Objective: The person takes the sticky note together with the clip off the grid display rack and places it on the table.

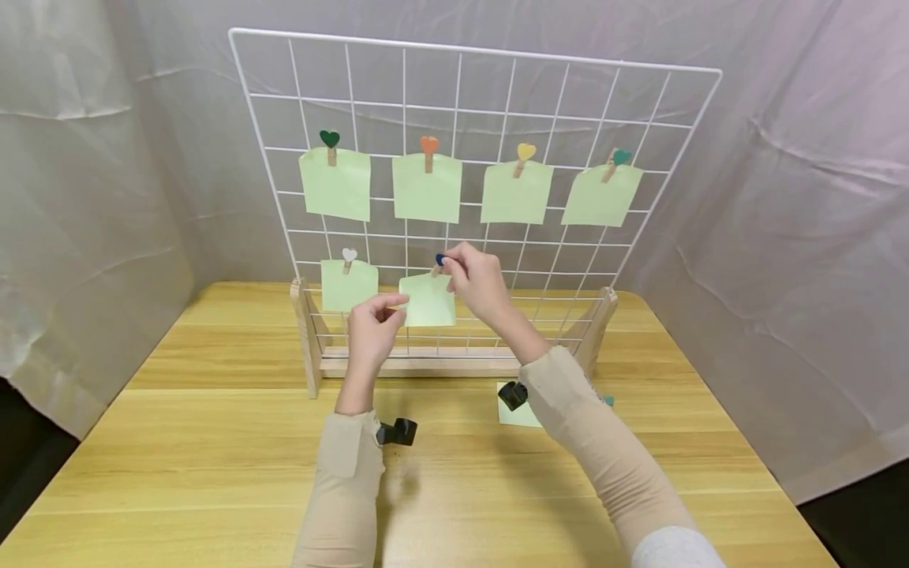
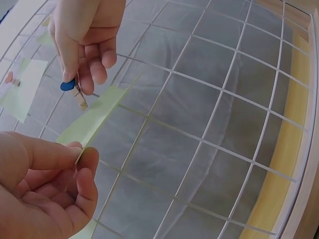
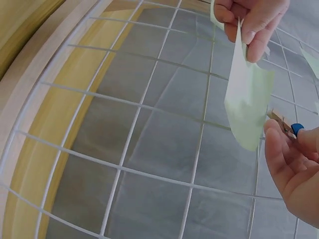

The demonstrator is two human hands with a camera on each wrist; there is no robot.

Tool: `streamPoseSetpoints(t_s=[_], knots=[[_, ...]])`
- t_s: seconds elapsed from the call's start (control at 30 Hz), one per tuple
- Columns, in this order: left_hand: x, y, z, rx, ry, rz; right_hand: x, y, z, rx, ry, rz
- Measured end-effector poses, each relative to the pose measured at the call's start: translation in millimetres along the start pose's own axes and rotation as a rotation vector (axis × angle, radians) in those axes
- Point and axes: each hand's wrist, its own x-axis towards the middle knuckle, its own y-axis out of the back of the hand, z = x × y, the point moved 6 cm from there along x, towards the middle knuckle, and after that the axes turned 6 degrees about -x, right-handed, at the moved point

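A white wire grid panel stands in a wooden base on the table. Several pale green notes hang on it from small heart-topped wooden clips. My left hand pinches the left edge of a green note held against the lower grid. My right hand pinches a blue-heart wooden clip at that note's top edge. The left wrist view shows the note edge-on, with the clip in the right hand's fingers. In the right wrist view the note hangs between both hands.
Another green note lies on the wooden table by the grid's base, under my right forearm, with a teal bit beside it. Grey cloth walls close in the back and both sides.
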Motion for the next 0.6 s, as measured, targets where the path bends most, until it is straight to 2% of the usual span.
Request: streamPoseSetpoints(t_s=[0.33, 0.6], knots=[[-1.9, 1.1, -1.9, -0.039, -0.01, -0.011, -8, 0, 14, 0.316, -0.127, -0.035], [-3.7, 0.6, -8.9, -0.013, 0.037, -0.037, -14, 0, 21, 0.369, -0.122, -0.033]])
